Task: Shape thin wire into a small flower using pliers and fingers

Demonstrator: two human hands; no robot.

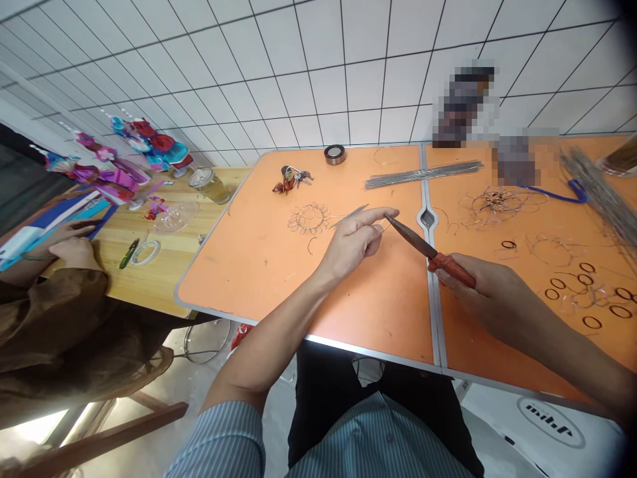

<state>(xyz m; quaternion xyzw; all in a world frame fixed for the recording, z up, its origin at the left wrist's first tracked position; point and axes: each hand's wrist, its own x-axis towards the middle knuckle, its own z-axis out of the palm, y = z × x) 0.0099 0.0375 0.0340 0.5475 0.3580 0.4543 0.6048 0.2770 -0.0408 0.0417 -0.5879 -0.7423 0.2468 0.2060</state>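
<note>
My right hand [485, 289] is wrapped round the red handles of a pair of long-nosed pliers [411, 236], whose dark jaws point up and left. Their tip meets the index fingertip of my left hand [351, 245]. The left hand's fingers are curled in a pinch, and a short bit of thin wire [386, 228] shows beside them near the jaws. Most of that wire is hidden or too fine to follow. Left of this hand lies a looped, flower-shaped wire ring [308, 219], with straight wire ends stretching toward the hand.
Behind lie a bundle of straight wires [423, 174], a tape roll [335, 155] and keys [293, 179]. Wire coils [497, 199] and several dark rings [592, 323] are at right. Leftward, another person's hands [74, 242] rest near a wooden table [164, 279] with costumed figures [154, 146] and a cup [209, 186].
</note>
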